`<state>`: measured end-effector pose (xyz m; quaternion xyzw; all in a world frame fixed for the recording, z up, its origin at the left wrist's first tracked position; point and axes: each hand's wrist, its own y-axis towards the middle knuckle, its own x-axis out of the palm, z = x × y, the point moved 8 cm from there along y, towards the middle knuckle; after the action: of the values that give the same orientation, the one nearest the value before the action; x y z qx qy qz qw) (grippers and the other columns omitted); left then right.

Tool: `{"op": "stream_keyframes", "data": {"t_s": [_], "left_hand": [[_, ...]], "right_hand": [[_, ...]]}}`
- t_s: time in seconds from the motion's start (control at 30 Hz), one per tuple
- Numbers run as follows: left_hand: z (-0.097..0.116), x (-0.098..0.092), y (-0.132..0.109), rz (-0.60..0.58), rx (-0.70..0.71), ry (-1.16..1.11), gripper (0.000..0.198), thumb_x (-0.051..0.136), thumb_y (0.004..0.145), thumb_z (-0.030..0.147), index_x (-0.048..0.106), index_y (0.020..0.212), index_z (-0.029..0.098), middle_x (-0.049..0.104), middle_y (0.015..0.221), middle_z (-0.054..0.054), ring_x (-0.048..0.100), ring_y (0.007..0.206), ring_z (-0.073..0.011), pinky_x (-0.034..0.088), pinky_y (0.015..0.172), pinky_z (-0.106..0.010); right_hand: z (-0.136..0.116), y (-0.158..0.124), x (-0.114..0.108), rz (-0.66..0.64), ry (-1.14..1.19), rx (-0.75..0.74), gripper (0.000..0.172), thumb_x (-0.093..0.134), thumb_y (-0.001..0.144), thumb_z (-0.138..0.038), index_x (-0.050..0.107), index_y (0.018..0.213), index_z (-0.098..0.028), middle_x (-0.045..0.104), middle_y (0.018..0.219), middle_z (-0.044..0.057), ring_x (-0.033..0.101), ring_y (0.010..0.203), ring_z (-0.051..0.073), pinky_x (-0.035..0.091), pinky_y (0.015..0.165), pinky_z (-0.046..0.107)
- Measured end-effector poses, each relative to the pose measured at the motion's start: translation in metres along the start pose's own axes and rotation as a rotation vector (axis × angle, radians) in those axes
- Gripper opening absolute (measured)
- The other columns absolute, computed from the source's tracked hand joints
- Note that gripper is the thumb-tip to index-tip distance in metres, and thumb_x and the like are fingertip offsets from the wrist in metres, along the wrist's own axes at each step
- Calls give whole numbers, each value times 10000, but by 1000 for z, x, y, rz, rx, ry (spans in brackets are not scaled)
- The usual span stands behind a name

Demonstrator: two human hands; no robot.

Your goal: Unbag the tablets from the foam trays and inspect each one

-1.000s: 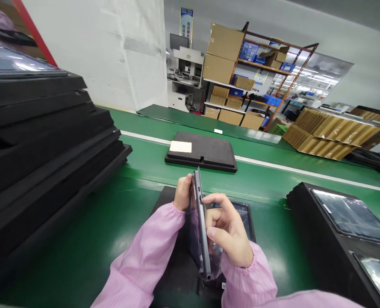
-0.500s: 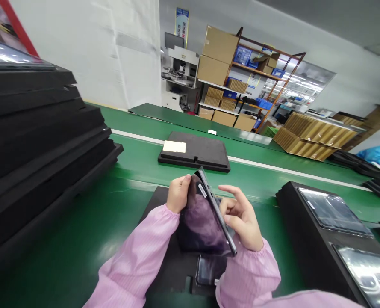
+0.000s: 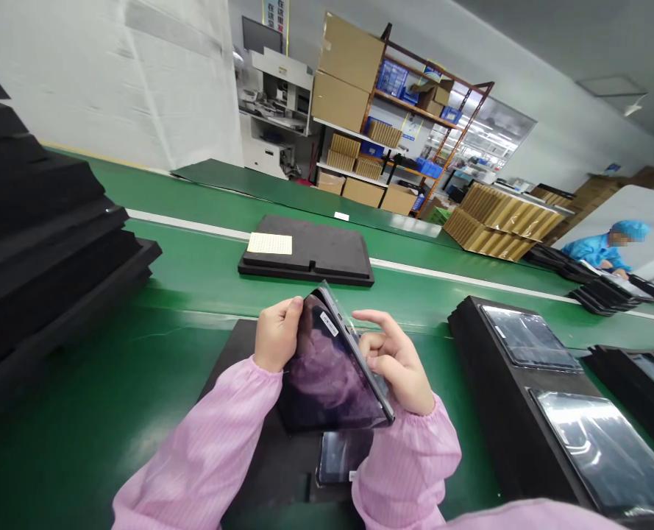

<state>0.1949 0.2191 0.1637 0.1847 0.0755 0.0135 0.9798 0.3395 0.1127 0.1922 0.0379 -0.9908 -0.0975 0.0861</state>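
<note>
Holding up a dark, glossy, rectangular tablet by its upper left corner, the bare left hand has a firm grip, and the white-labelled screen is tilted. The bare right hand is close by the tablet's right edge, index finger extended and the others curled; whether its grip has hold of anything I cannot tell. The tablet is above a flat black foam tray, where a smaller-looking dark screen shows below it, on the glossy green counter. Beyond lies a black foam slab bearing a pale yellow dotted paper sheet.
</note>
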Motion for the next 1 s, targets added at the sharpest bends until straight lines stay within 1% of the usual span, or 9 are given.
{"op": "stream_keyframes", "data": {"t_s": [0.13, 0.27, 0.4, 0.5, 0.67, 0.8, 0.93, 1.0], "left_hand": [[1, 0, 0, -2, 22, 15, 623, 363, 800, 748, 285, 432, 251, 290, 435, 23, 253, 442, -120, 235, 455, -307], [-1, 0, 1, 3, 26, 36, 648, 345, 790, 787, 323, 432, 246, 325, 414, 22, 285, 422, -117, 232, 432, -299], [-1, 0, 1, 8, 40, 47, 652, 338, 797, 781, 334, 430, 242, 323, 405, 25, 279, 412, -110, 232, 418, -291], [0, 1, 1, 9, 50, 48, 660, 328, 800, 786, 337, 427, 241, 332, 402, 23, 287, 410, -112, 231, 411, -290], [3, 0, 2, 18, 54, 32, 672, 336, 789, 807, 294, 425, 244, 302, 399, 30, 260, 412, -108, 232, 403, -284], [2, 0, 2, 24, 29, 25, 681, 329, 772, 828, 287, 420, 246, 296, 409, 30, 251, 419, -106, 227, 405, -287], [-6, -1, 3, 41, 7, 24, 685, 322, 768, 835, 290, 425, 244, 302, 415, 27, 263, 425, -107, 218, 416, -291], [-11, -2, 3, 52, -17, 25, 685, 314, 758, 844, 287, 425, 245, 300, 417, 27, 268, 429, -108, 216, 426, -296]], "right_hand": [[1, -1, 2, -11, 8, 18, 500, 543, 700, -161, 547, 1198, -206, 501, 594, -99, 297, 465, 85, 219, 468, 230], [-3, -1, 3, 2, -22, 6, 460, 526, 722, -184, 554, 1181, -188, 463, 587, -96, 308, 490, 96, 223, 485, 238], [-4, -1, 6, -49, -30, -15, 457, 562, 755, -194, 537, 1211, -188, 442, 601, -97, 298, 504, 100, 227, 500, 241], [-1, -2, 7, -95, 28, -12, 495, 582, 767, -190, 520, 1257, -195, 449, 635, -90, 299, 518, 100, 231, 509, 239], [6, -2, 7, -162, 83, 11, 619, 600, 696, -195, 524, 1310, -193, 439, 695, -74, 302, 539, 100, 248, 529, 237], [7, 0, 8, -214, 42, 6, 667, 652, 681, -258, 522, 1333, -203, 426, 716, -67, 330, 586, 112, 277, 569, 238], [13, 2, 8, -203, -3, 35, 683, 705, 700, -369, 528, 1339, -210, 410, 737, -53, 344, 613, 128, 288, 582, 247], [17, 3, 9, -181, -7, 59, 698, 712, 712, -430, 531, 1352, -217, 420, 772, -34, 355, 637, 141, 322, 612, 262]]}}
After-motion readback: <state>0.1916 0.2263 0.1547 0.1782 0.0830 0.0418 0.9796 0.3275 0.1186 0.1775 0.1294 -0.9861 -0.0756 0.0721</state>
